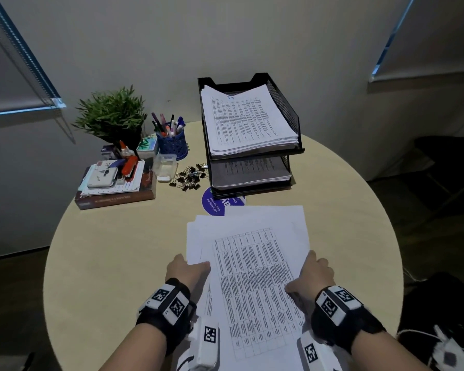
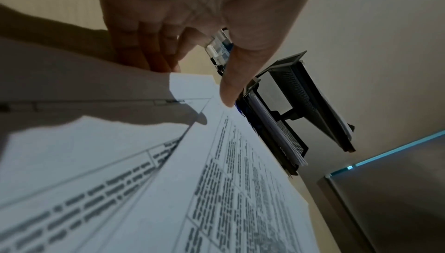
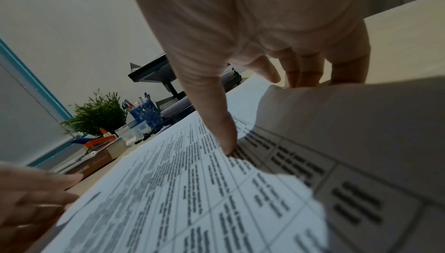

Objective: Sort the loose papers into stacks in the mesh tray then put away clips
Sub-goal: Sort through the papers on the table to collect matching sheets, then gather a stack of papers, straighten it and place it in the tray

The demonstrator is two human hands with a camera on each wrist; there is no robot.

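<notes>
A loose pile of printed papers lies fanned out on the near part of the round table. My left hand grips the pile's left edge, thumb on top and fingers curled under. My right hand grips the right edge, with the thumb pressing the top sheet and the fingers curled round the raised edge. The black two-tier mesh tray stands at the back, a paper stack in the top tier and another below. Black binder clips lie scattered left of the tray.
A clear plastic box sits beside the clips. Behind it are a blue pen cup, a potted plant, and a book pile with a stapler. A round blue sticker lies between tray and papers.
</notes>
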